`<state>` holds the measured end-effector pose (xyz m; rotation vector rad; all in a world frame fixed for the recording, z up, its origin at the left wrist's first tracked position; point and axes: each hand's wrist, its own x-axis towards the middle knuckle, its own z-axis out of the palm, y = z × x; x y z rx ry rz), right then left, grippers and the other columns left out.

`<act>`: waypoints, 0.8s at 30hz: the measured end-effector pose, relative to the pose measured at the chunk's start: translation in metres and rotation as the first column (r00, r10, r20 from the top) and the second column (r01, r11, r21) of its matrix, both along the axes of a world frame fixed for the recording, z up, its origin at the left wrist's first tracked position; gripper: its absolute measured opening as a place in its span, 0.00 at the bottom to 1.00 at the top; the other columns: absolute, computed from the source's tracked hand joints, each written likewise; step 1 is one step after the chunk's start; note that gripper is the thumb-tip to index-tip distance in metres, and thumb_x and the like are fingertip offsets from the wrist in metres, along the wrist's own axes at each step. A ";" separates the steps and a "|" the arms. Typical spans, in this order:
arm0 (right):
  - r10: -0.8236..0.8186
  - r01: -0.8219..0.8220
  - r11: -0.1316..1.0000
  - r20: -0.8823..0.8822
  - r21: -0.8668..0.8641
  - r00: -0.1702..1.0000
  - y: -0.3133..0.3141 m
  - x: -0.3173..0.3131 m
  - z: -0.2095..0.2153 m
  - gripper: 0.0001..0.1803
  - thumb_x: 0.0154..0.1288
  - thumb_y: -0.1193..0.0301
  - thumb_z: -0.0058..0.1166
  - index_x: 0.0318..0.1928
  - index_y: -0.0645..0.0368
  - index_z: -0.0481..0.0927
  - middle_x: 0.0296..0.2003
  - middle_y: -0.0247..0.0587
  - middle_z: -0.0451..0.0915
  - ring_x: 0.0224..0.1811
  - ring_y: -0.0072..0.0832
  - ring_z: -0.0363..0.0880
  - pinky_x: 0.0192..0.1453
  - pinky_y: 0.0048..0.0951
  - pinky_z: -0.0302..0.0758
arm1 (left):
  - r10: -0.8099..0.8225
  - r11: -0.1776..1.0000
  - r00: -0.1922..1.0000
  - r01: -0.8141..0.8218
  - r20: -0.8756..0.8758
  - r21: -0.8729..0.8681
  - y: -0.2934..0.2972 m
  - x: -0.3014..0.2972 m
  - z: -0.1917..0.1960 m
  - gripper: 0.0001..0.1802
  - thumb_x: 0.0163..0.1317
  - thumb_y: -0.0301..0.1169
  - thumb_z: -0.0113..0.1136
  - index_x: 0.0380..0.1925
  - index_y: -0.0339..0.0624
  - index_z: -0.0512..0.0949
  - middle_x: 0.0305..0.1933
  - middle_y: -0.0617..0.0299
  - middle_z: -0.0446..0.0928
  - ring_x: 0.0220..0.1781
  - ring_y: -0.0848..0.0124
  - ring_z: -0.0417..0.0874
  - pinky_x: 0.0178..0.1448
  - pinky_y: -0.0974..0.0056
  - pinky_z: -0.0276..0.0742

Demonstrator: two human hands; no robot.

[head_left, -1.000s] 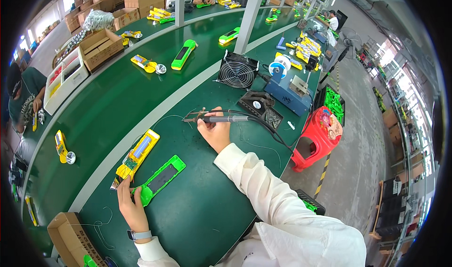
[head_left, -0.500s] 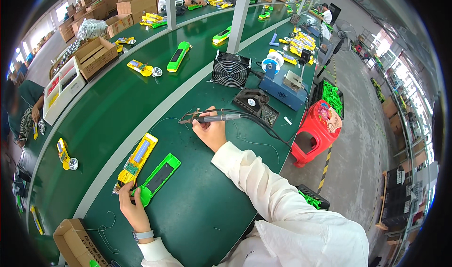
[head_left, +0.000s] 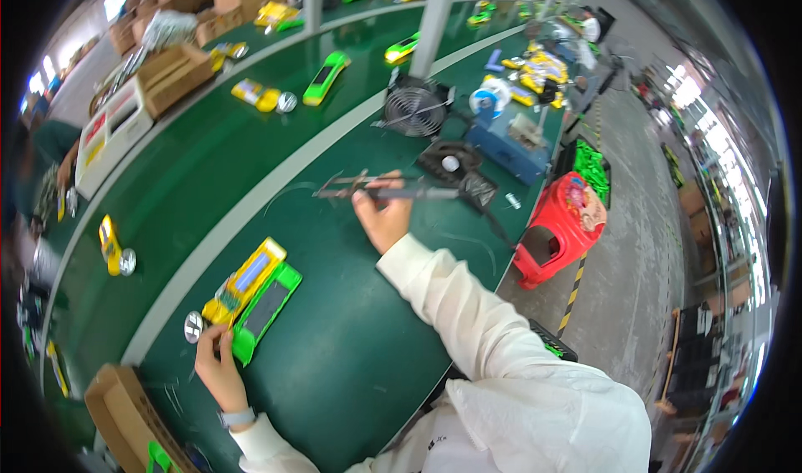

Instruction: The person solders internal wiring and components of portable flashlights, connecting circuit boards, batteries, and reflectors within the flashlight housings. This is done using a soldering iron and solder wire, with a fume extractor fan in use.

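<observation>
Centrally: right hand (head_left: pixel 386 221) grasping slim grey pen-shaped tool (head_left: pixel 426 194). Lower left: left hand (head_left: pixel 220 377), grip indeterminable, at oblong yellow plastic housing (head_left: pixel 251 274), green plastic shell (head_left: pixel 266 310) alongside.

On the green table (head_left: pixel 351 323) lie a yellow casing (head_left: pixel 237 283) and, just beside it, a green casing (head_left: pixel 266 311); farther off stand a black fan (head_left: pixel 415 111) and a blue machine (head_left: pixel 506 151).

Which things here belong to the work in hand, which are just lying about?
In use, it seems:
- soldering iron, in the right hand
- yellow casing with blue battery, by the left hand
- green casing, beside the yellow one

Apparently just about:
- red stool
- cardboard box, lower left
- black fan
</observation>
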<state>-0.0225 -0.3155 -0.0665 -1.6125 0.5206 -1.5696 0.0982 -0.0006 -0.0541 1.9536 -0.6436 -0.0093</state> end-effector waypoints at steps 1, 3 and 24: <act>0.028 -0.029 0.998 0.023 0.047 0.999 0.003 -0.001 -0.001 0.16 0.53 0.74 0.66 0.37 0.60 0.70 0.36 0.36 0.70 0.28 0.19 0.72 0.30 0.22 0.71 | 0.056 0.998 0.994 -0.052 -0.097 0.042 0.004 -0.001 0.001 0.06 0.60 0.20 0.60 0.38 0.32 0.80 0.34 0.58 0.81 0.33 0.73 0.78 0.40 0.68 0.73; 0.154 -0.179 0.969 0.148 0.173 0.977 0.010 -0.005 -0.001 0.14 0.56 0.78 0.62 0.39 0.60 0.70 0.36 0.34 0.71 0.33 0.19 0.74 0.36 0.23 0.75 | 0.043 0.996 0.998 -0.039 -0.051 0.079 0.011 -0.007 0.002 0.07 0.60 0.21 0.62 0.39 0.33 0.80 0.35 0.58 0.81 0.34 0.73 0.78 0.40 0.68 0.73; 0.305 -0.307 0.869 0.068 0.388 0.950 0.055 -0.018 0.020 0.14 0.61 0.71 0.59 0.39 0.59 0.67 0.23 0.35 0.71 0.18 0.18 0.68 0.20 0.19 0.62 | 0.011 0.936 0.987 -0.067 -0.163 -0.346 -0.059 -0.046 0.043 0.11 0.58 0.15 0.63 0.41 0.35 0.79 0.30 0.61 0.82 0.32 0.73 0.86 0.34 0.71 0.80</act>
